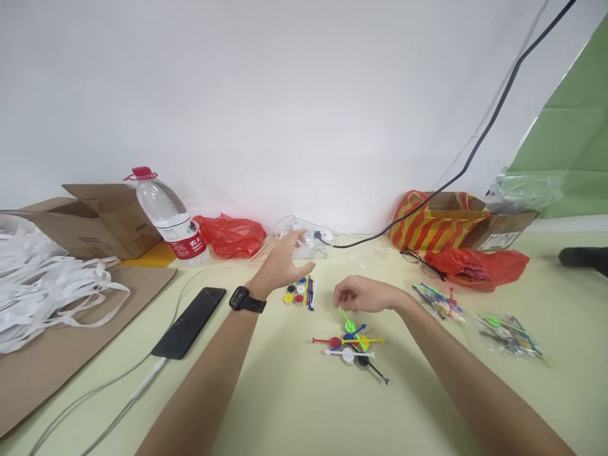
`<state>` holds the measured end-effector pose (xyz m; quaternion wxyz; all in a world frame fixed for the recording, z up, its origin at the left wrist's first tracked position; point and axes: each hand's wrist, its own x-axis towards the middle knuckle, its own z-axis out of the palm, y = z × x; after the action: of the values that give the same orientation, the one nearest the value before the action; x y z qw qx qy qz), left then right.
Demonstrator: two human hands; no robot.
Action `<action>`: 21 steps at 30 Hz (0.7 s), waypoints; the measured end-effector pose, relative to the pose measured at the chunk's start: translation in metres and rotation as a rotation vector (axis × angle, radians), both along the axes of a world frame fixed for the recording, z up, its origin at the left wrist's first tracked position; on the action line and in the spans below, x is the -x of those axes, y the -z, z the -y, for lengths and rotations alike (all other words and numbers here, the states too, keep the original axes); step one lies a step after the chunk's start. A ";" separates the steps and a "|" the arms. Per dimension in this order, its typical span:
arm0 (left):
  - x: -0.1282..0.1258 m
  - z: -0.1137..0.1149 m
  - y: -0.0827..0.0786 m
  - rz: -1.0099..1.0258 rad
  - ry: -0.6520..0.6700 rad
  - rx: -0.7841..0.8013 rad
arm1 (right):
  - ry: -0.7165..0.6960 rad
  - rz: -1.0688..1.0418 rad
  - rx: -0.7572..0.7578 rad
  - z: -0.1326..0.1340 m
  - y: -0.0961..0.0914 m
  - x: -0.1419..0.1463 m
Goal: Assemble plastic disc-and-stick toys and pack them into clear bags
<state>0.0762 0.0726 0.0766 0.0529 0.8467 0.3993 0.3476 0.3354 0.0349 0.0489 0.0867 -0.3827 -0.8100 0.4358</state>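
My left hand [284, 261], with a black watch on its wrist, reaches over the back of the table. Its thumb and fingers are spread apart, near a stack of clear plastic bags [311, 252]. Below it lie small coloured round bases [293, 294] and a row of loose plastic arrows [310, 294]. My right hand [361, 294] is closed, its fingertips at the upper end of a green arrow spinner [350, 326]. That spinner lies over a cluster of others: red [335, 342], yellow [365, 342], white [348, 356], blue and black [375, 370].
Bagged spinners [508, 335] lie to the right, near eyeglasses [425, 265] and a red plastic bag [479, 266]. A phone [190, 323] on a cable, a large bottle [171, 221] and white straps [57, 291] are leftward. A black power cord [494, 114] crosses to a power strip.
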 end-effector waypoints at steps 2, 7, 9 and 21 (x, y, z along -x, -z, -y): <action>0.001 -0.001 0.001 -0.001 0.004 0.019 | 0.051 -0.065 0.024 -0.002 -0.006 -0.007; 0.003 -0.005 0.007 0.016 0.035 0.073 | 0.143 0.014 -0.090 -0.001 -0.011 -0.015; 0.003 -0.006 0.007 0.027 0.043 0.090 | 0.106 0.098 -0.059 0.001 -0.006 -0.008; 0.000 -0.005 0.003 0.027 0.035 0.116 | 0.219 -0.316 0.181 -0.010 -0.007 -0.011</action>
<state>0.0765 0.0772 0.0740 0.1135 0.8443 0.4030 0.3344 0.3464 0.0445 0.0562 0.2250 -0.4015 -0.6974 0.5495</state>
